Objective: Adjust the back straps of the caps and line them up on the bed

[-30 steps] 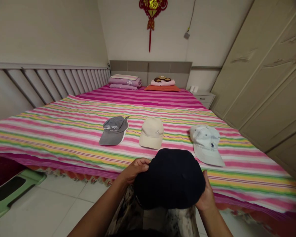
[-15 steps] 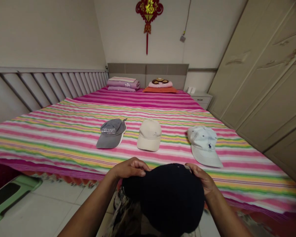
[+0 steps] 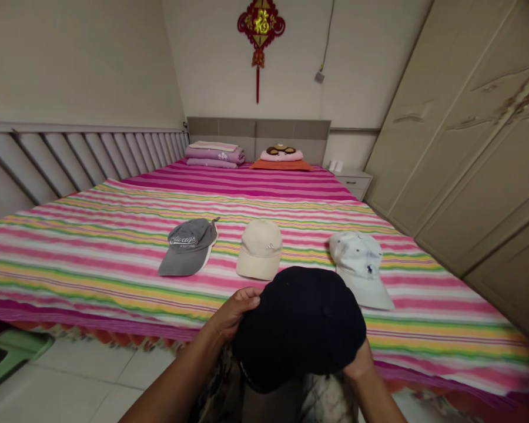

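A black baseball cap is held up over the near edge of the bed, between both hands. My left hand pinches its left edge, thumb on top. On the cap's right side is my right hand, closed on it with the fingers hidden behind the crown. Beyond, on the striped sheet, lie a grey cap with white lettering, a beige cap and a pale, whitish cap with a small dark emblem. The black cap overlaps the pale one's left edge in view.
The bed has folded purple bedding and an orange pillow at its headboard. A railing runs along the left, a wardrobe along the right. A green stool stands on the floor at lower left.
The black cap has been raised and turned, so its crown now faces up and the brim is no longer at the left. My right hand has shifted lower, behind the cap.
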{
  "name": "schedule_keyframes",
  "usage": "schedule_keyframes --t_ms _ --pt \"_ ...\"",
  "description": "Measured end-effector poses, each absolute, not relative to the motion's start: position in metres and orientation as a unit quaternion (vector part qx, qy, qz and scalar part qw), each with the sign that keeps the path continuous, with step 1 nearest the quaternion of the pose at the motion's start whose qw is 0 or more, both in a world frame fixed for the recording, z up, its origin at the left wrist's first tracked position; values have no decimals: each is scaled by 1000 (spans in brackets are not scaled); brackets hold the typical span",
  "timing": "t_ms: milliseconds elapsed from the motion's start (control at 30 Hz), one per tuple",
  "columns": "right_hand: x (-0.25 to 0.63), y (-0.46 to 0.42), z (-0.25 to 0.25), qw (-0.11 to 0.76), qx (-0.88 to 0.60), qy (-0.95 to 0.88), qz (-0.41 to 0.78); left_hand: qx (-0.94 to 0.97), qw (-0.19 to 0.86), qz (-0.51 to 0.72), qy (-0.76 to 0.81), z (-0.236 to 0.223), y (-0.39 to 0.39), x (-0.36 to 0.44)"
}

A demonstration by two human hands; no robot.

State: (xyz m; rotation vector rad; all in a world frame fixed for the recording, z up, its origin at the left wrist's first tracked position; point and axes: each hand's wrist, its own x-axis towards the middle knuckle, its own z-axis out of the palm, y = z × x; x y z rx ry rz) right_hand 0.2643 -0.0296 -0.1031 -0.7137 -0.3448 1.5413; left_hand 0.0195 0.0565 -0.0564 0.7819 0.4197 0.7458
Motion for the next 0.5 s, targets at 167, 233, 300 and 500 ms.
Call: schedule_keyframes --t_ms 167,233,300,500 --pt "252 -39 -107 673 -266 -74 686 362 839 362 187 -59 67 39" --pt "248 -38 -103 661 -254 -107 698 356 834 377 189 -59 73 48" --pt "247 -34 -97 648 -255 -156 701 348 831 391 186 -58 81 58" --pt "269 19 -61 638 -361 -241 636 339 821 435 147 -34 128 99"
